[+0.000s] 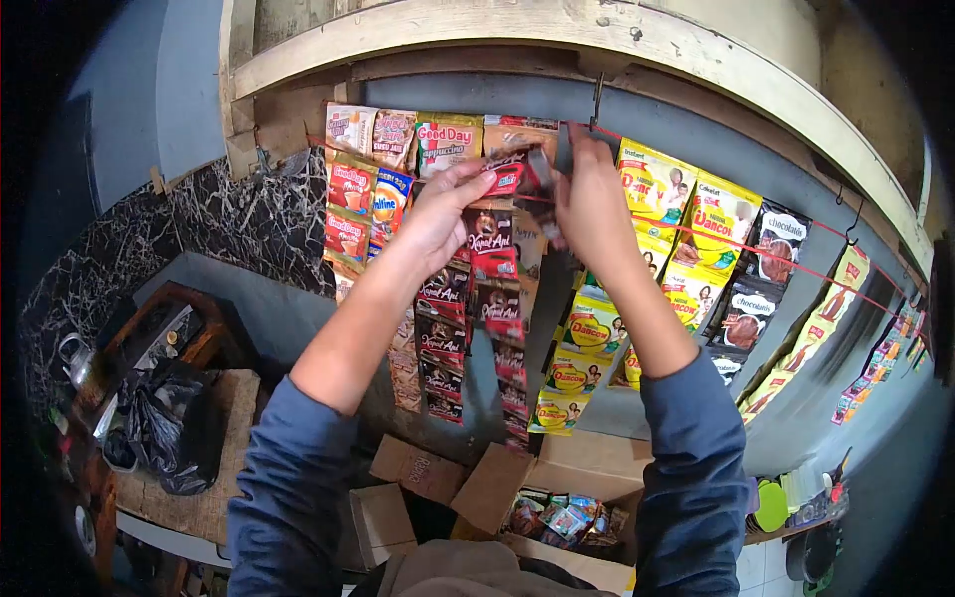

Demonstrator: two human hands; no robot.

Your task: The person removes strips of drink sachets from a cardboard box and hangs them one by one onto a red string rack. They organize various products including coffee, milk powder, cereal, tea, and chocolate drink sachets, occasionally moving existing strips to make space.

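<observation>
Both my hands are raised to a red string (756,249) stretched along a grey wall. My left hand (446,211) pinches the top of a hanging strip of red and black Kapal Api sachets (492,298) at its upper packet (509,174). My right hand (591,194) grips the same spot on the strip's right side, where it meets the string, fingers closed around the packet edge. The strip dangles down between my forearms.
Other sachet strips hang on the wall: Good Day (445,139) at upper left, yellow Dancow (696,249) and dark Chocolatos (761,289) to the right. Below, an open cardboard box (557,507) holds several packets. A black plastic bag (169,428) lies on a wooden table at left.
</observation>
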